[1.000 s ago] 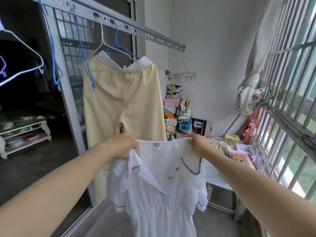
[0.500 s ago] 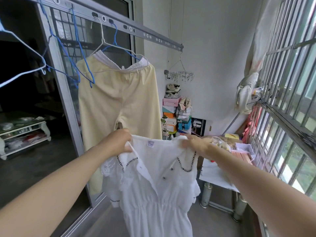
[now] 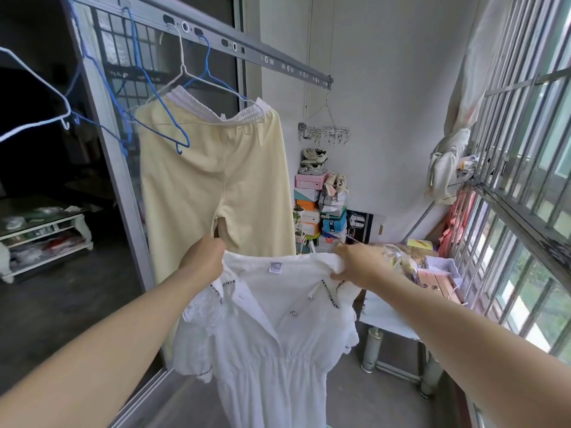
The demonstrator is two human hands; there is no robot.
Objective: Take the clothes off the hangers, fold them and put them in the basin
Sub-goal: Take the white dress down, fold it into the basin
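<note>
**White dress [image 3: 268, 335] off its hanger, hanging straight down from a grip at both shoulders**

The left hand [image 3: 204, 257] and right hand [image 3: 358, 267] are apart, each clamped on one shoulder with the collar stretched between them. Both are level and equally near, and the dress's long axis drops vertically below. The yellow trousers [image 3: 213, 186] hang from the rail [image 3: 278, 63] just behind. The basin cannot be made out. The worktop [image 3: 386, 316] lies to the right.

dress [image 3: 272, 335]: front centre, held up between left hand [image 3: 204, 257] and right hand [image 3: 355, 264]
trousers [image 3: 216, 180]: hung from rail [image 3: 278, 61], behind dress
spare hangers [image 3: 37, 126]: on rail, left of trousers
boxes [image 3: 309, 193]: stacked against back wall, right of trousers
table [image 3: 389, 316]: right, below window [image 3: 525, 180]
</note>
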